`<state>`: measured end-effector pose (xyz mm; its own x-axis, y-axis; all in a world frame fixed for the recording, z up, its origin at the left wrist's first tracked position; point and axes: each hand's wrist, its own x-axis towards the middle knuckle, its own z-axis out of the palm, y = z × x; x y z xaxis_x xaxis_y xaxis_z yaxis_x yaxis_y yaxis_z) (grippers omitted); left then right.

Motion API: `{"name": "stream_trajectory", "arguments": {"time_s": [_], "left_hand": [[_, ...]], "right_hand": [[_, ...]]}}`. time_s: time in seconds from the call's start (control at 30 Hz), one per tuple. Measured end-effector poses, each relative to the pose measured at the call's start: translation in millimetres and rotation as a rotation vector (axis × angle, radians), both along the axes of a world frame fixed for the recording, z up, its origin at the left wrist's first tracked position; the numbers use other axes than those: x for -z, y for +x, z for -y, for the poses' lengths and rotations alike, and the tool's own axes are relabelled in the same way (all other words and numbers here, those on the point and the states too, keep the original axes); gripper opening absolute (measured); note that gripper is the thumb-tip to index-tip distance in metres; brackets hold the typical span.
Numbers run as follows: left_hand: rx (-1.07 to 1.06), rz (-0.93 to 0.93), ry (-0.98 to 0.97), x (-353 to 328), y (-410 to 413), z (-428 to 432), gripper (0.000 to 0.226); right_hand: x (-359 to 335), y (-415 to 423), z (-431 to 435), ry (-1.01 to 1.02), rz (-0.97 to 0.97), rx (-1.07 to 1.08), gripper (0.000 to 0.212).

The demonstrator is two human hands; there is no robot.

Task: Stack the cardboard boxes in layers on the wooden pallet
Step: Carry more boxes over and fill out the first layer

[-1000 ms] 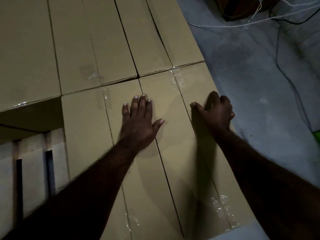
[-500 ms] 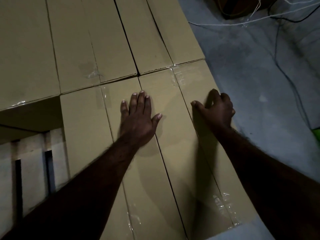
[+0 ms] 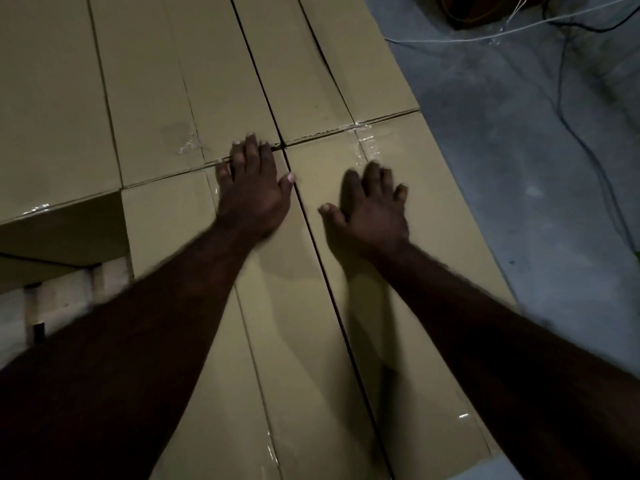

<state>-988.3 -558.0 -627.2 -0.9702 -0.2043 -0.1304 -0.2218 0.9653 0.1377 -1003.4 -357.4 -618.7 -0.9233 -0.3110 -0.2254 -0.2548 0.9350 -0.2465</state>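
Pressing boxes (image 3: 291, 317), fingers (image 3: 248, 152) straight, empty: left hand (image 3: 254, 192) farther forward, right hand (image 3: 372, 211) newly uncurled.

The room is dim. To the right of the right hand (image 3: 372, 209) lies a grey floor (image 3: 502, 174), rough and patchy. Far ahead of that hand a thin white cord (image 3: 415, 42) runs across it. Further right, a black cable (image 3: 559, 109) snakes down the floor. A dark thing (image 3: 460, 12) sits at the far end, too dark to make out.
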Motion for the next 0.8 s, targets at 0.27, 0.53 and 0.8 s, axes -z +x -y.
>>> {"name": "stream_trajectory", "arguments": {"time_s": [0.27,0.53,0.8], "left_hand": [[0.045,-0.019,-0.022,5.0,-4.5,5.2,0.065],[0.061,-0.008,0.165,-7.0,1.5,11.4,0.063],[-0.517,-0.285,0.321,-25.2,118.5,65.4,0.063]], "right_hand": [[12.1,11.6,29.9,0.030,-0.050,0.042,0.099],[-1.2,37.1,52.8,0.038,0.015,-0.130,0.092],[-15.8,46.2,70.3,0.087,0.077,-0.134,0.085]]}}
